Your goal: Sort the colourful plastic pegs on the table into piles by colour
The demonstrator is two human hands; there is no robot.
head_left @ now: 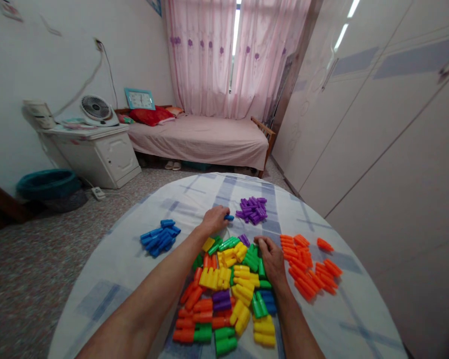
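My left hand (216, 219) is closed on a small blue plastic block (229, 218), pinched at the fingertips beyond the mixed pile. My right hand (271, 254) rests at the pile's far right side, its fingers curled beside green blocks (251, 258); what they hold, if anything, is hidden. Close to it lies a purple block (244, 240). Between my forearms spreads the mixed pile, with yellow blocks (215, 278), orange blocks (202, 305), more green ones, a purple cluster (221, 300) and dark blue blocks (269, 301).
Sorted heaps lie around the round table (108, 299): blue blocks (160, 238) left, purple blocks (252, 210) at the far side, orange blocks (303, 269) right. Beyond stand a bed (209, 137), a white cabinet (115, 157) with a fan (96, 107), and a wardrobe (377, 149).
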